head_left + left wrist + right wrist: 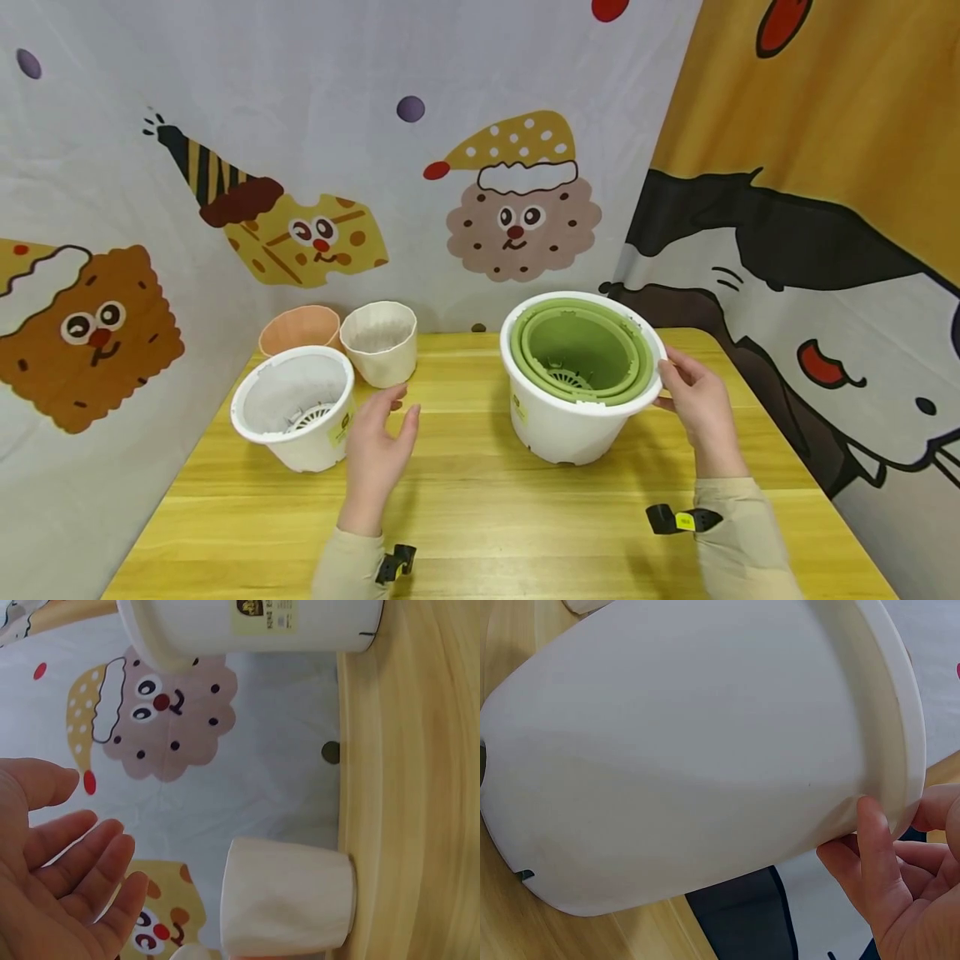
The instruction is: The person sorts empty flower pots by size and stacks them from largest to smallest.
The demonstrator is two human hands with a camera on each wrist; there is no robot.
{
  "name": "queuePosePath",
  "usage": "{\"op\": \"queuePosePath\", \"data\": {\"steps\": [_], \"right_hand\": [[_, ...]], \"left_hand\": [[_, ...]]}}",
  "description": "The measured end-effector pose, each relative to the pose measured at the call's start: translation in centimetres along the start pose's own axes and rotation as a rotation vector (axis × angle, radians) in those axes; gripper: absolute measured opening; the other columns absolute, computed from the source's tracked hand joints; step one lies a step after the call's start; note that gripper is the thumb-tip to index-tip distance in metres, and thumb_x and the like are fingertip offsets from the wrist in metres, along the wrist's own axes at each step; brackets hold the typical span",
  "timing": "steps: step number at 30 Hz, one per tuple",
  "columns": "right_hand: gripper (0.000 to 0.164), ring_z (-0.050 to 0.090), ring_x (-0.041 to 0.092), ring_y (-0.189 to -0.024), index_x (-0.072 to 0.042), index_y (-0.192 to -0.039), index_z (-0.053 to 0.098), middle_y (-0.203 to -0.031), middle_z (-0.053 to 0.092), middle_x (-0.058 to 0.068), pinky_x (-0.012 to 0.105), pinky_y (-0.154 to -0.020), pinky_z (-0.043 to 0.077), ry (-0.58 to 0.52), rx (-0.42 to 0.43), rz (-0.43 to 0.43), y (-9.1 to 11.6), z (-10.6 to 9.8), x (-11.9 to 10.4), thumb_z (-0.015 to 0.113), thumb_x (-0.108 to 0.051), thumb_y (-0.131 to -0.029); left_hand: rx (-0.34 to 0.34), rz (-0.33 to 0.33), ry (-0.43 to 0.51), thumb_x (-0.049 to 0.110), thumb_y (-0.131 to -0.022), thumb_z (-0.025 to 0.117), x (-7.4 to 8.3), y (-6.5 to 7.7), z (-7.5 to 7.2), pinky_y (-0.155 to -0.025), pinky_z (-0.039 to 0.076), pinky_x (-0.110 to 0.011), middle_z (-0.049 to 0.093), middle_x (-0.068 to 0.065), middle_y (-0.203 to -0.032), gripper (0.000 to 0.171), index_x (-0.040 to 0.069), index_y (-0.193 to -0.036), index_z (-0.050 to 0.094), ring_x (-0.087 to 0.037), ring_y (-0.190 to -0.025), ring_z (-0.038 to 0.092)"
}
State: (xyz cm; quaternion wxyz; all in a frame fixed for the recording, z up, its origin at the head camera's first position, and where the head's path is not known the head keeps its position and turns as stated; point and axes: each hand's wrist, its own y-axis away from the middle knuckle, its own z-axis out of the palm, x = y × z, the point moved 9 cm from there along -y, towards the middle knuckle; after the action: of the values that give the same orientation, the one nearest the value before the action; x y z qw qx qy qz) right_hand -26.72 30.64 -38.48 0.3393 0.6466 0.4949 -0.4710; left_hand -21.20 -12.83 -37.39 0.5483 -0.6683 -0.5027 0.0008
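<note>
While the large white pot (566,433) stood mouth upward on the right part of the table (480,517), the right hand (697,396) was the nearer one — already at it, thumb and fingers pinching the right side of the rim. From that hand the pot lay to the left; from the left hand (378,454) it lay ahead and to the right, well apart. The left hand held nothing, its fingers loosely bent near the smaller white pot (307,454). The large pot's axis ran up and down, and its round mouth had no longer side. Its smooth white wall tapered to a notched base, with a yellowish label (519,408) towards its left. Green pots (581,333) sat nested inside — the innermost with a slotted floor.
</note>
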Motion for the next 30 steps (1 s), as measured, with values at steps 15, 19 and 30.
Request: {"op": "queuePosePath", "data": {"steps": [15,19,30], "right_hand": [[0.051,0.056,-0.001,-0.088,-0.003,-0.148,0.043,-0.137,0.050,0.022,0.021,-0.069,0.057,0.000,0.010,0.005,0.0,0.0,0.0,0.047,-0.029,-0.105],[0.051,0.056,-0.001,-0.088,-0.003,-0.149,0.043,-0.137,0.050,0.022,0.020,-0.069,0.057,0.001,0.011,0.010,0.1,0.0,0.0,0.047,-0.029,-0.105],[0.051,0.056,-0.001,-0.088,-0.004,-0.149,0.043,-0.138,0.050,0.022,0.020,-0.069,0.057,-0.001,0.014,0.010,0.1,0.0,0.0,0.047,-0.030,-0.105]], "left_hand": [[0.136,-0.020,-0.098,0.006,-0.081,0.075,-1.3,-1.2,-4.5,-0.094,0.041,-0.054,0.064,-0.025,-0.112,0.041,-0.007,-0.118,0.064,-0.044,-0.106,0.056],[0.174,-0.042,-0.116,0.007,-0.081,0.075,-1.7,-1.8,-5.8,-0.095,0.039,-0.056,0.063,-0.026,-0.114,0.045,-0.006,-0.122,0.062,-0.046,-0.107,0.055],[0.217,-0.108,-0.161,0.015,-0.080,0.076,-3.3,-2.7,-8.5,-0.096,0.037,-0.058,0.060,-0.032,-0.112,0.061,-0.009,-0.132,0.054,-0.048,-0.108,0.052]]}}
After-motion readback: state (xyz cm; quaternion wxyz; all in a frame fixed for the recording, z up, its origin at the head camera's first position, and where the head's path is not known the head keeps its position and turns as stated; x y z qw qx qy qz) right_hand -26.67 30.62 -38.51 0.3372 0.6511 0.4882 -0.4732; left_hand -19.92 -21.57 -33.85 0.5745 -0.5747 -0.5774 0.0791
